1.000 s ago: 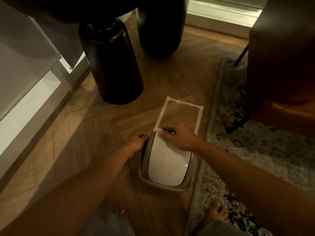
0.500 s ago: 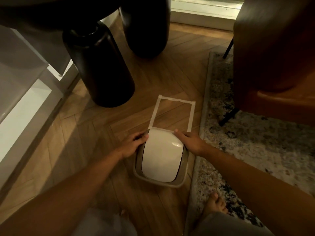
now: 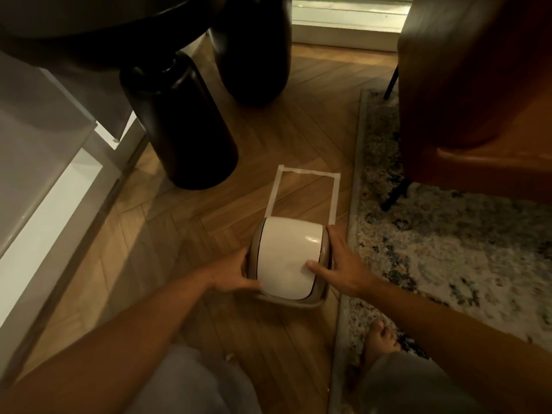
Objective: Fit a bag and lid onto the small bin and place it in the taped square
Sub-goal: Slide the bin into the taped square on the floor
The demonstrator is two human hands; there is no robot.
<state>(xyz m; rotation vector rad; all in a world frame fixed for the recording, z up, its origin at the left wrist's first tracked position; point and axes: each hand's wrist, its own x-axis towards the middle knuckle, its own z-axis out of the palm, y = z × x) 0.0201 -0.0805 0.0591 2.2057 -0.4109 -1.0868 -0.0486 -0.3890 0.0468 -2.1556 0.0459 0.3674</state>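
Observation:
The small bin (image 3: 301, 300) stands on the wooden floor with its white swing lid (image 3: 288, 255) fitted on a taupe rim. My left hand (image 3: 236, 273) grips the bin's left side, thumb at the lid's near corner. On the right side my right hand (image 3: 343, 264) holds it, thumb lying on the lid. Just beyond the bin is the taped square (image 3: 334, 195), white tape on the floor; its near edge is hidden by the bin. No bag shows.
Two fat black table legs (image 3: 191, 124) stand to the far left of the tape. A patterned rug (image 3: 448, 240) runs along the right with a brown chair (image 3: 478, 85) on it. A white cabinet (image 3: 44, 162) lines the left. My bare foot (image 3: 379, 339) rests on the rug's edge.
Both hands slid from the lid's far end back to its sides near me. The bin has turned upright and sits a little closer to the tape's near edge.

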